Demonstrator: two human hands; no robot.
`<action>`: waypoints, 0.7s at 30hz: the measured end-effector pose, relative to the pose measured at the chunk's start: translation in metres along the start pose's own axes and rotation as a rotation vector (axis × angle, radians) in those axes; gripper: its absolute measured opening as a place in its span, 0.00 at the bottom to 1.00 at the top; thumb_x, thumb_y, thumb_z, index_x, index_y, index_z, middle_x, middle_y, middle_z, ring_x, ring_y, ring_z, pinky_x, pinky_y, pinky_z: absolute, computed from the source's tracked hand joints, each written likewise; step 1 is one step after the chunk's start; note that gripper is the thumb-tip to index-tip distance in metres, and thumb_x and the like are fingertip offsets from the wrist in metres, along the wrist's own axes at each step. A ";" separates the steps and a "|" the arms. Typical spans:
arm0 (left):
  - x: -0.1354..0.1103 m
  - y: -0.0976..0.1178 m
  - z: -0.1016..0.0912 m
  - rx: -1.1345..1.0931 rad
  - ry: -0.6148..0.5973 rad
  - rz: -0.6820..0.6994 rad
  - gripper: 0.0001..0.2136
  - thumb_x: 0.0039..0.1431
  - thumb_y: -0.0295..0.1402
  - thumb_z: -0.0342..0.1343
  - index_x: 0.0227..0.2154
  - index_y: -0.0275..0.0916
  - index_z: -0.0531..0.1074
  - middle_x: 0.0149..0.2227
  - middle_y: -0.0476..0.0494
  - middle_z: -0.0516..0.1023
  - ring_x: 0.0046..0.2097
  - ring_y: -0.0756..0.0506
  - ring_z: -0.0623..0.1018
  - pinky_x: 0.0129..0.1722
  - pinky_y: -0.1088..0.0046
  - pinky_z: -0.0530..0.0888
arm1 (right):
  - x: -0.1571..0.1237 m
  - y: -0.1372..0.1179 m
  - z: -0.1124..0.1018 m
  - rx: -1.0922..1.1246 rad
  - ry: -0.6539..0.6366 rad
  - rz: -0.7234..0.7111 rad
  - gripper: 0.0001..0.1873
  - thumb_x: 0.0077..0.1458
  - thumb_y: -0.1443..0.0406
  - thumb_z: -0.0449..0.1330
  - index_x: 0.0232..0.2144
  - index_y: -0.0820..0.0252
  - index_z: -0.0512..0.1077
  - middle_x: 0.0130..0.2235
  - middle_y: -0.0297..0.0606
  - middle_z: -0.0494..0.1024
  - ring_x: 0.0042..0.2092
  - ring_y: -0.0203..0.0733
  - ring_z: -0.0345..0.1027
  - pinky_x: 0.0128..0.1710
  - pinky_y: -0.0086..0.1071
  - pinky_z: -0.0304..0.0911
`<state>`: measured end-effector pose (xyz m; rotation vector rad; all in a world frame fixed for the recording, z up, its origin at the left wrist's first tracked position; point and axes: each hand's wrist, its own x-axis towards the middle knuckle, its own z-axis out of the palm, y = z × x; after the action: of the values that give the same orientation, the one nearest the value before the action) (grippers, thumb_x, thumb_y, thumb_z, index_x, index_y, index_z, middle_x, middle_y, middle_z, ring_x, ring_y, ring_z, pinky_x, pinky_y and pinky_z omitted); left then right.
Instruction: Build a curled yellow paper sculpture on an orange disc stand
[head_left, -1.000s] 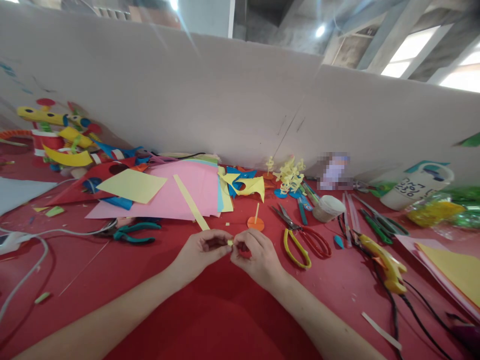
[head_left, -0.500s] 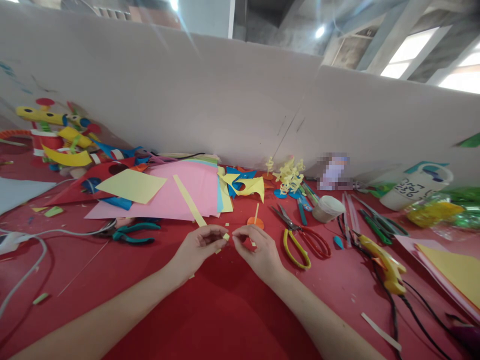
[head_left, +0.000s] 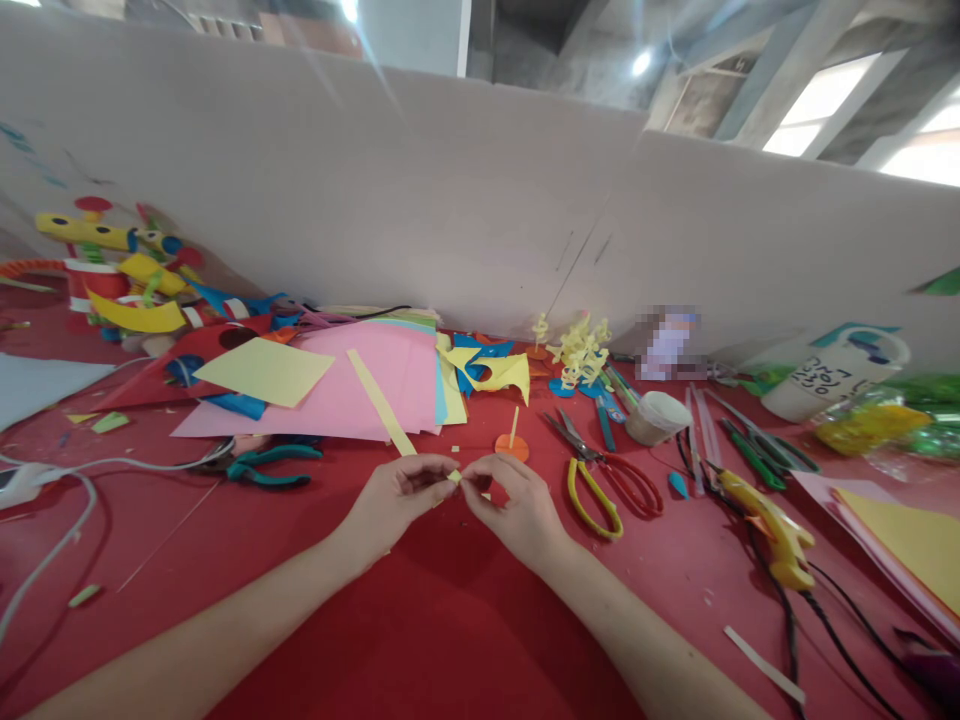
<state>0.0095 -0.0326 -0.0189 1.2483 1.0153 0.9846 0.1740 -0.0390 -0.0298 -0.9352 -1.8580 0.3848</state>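
Observation:
My left hand point(head_left: 401, 500) pinches a small yellow paper piece point(head_left: 454, 477) between thumb and fingertips. From the other side, my right hand point(head_left: 517, 503) meets it with its thumb and index finger drawn together at the piece's edge; what lies between them is too small to make out. Just beyond the right hand, a thin pale stick point(head_left: 514, 427) stands upright on an orange disc point(head_left: 511, 447). A long yellow paper strip point(head_left: 381, 402) runs from the pink sheets down to behind my left hand. Tiny yellow scraps lie on the red table around my fingers.
Teal pliers point(head_left: 274, 467) lie left. Scissors with yellow and red handles point(head_left: 596, 480) lie right, near a white jar point(head_left: 658, 417) and a yellow glue gun point(head_left: 772, 530) with a black cord. Pink sheets point(head_left: 360, 375) and curled yellow pieces point(head_left: 581, 350) are at the back.
My right hand has moved slightly left, so its fingertips now meet the yellow piece in my left hand. The gap between the hands has closed.

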 end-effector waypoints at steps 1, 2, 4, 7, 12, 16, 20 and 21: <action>0.000 0.001 0.000 0.009 0.002 0.001 0.08 0.45 0.31 0.60 0.31 0.37 0.74 0.29 0.49 0.77 0.31 0.50 0.74 0.35 0.72 0.71 | 0.000 -0.001 0.000 -0.005 -0.001 -0.001 0.05 0.50 0.72 0.55 0.29 0.59 0.69 0.27 0.35 0.72 0.29 0.35 0.66 0.32 0.28 0.65; 0.000 0.002 0.000 0.019 0.004 0.004 0.08 0.45 0.31 0.60 0.31 0.37 0.74 0.29 0.49 0.77 0.31 0.50 0.74 0.35 0.72 0.71 | 0.000 -0.001 0.000 -0.008 -0.001 -0.003 0.05 0.50 0.72 0.55 0.29 0.60 0.69 0.27 0.35 0.72 0.28 0.34 0.66 0.31 0.27 0.65; -0.001 0.002 -0.001 0.039 0.005 0.016 0.08 0.45 0.31 0.60 0.31 0.37 0.74 0.29 0.48 0.77 0.32 0.49 0.75 0.36 0.71 0.72 | 0.000 -0.002 0.001 -0.009 -0.004 -0.004 0.05 0.50 0.72 0.54 0.28 0.60 0.68 0.26 0.34 0.71 0.28 0.34 0.66 0.31 0.27 0.65; -0.001 0.000 -0.002 0.071 -0.005 0.037 0.09 0.45 0.31 0.60 0.32 0.37 0.75 0.31 0.47 0.78 0.33 0.48 0.76 0.37 0.70 0.73 | -0.001 -0.001 0.001 -0.012 -0.005 -0.013 0.05 0.48 0.73 0.54 0.28 0.60 0.67 0.26 0.34 0.70 0.27 0.34 0.65 0.29 0.26 0.65; -0.002 -0.006 -0.003 0.090 -0.049 0.075 0.08 0.46 0.30 0.60 0.32 0.38 0.76 0.34 0.45 0.80 0.37 0.46 0.77 0.39 0.69 0.73 | -0.001 -0.001 0.002 -0.077 0.010 -0.071 0.06 0.46 0.74 0.53 0.25 0.59 0.66 0.24 0.33 0.69 0.26 0.34 0.63 0.27 0.26 0.64; -0.001 -0.009 -0.004 0.106 -0.085 0.113 0.07 0.47 0.30 0.59 0.31 0.39 0.76 0.34 0.46 0.79 0.37 0.46 0.77 0.39 0.70 0.73 | -0.001 -0.002 0.001 -0.148 -0.004 -0.118 0.07 0.46 0.74 0.52 0.24 0.58 0.65 0.23 0.33 0.69 0.27 0.36 0.63 0.28 0.28 0.64; 0.002 -0.006 -0.006 0.137 -0.036 0.105 0.08 0.47 0.31 0.59 0.32 0.38 0.76 0.32 0.46 0.78 0.31 0.49 0.76 0.33 0.71 0.74 | -0.001 -0.001 0.001 -0.109 -0.029 -0.090 0.06 0.50 0.73 0.53 0.28 0.59 0.67 0.27 0.35 0.72 0.29 0.36 0.65 0.31 0.28 0.65; 0.002 -0.005 -0.006 0.139 -0.036 0.102 0.08 0.47 0.31 0.59 0.32 0.38 0.76 0.32 0.46 0.78 0.30 0.49 0.75 0.33 0.71 0.74 | -0.001 0.000 0.001 -0.097 -0.030 -0.081 0.05 0.50 0.72 0.53 0.29 0.59 0.67 0.27 0.36 0.72 0.29 0.36 0.66 0.32 0.28 0.65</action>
<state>0.0043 -0.0289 -0.0241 1.4393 1.0138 0.9795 0.1734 -0.0397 -0.0303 -0.9200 -1.9495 0.2626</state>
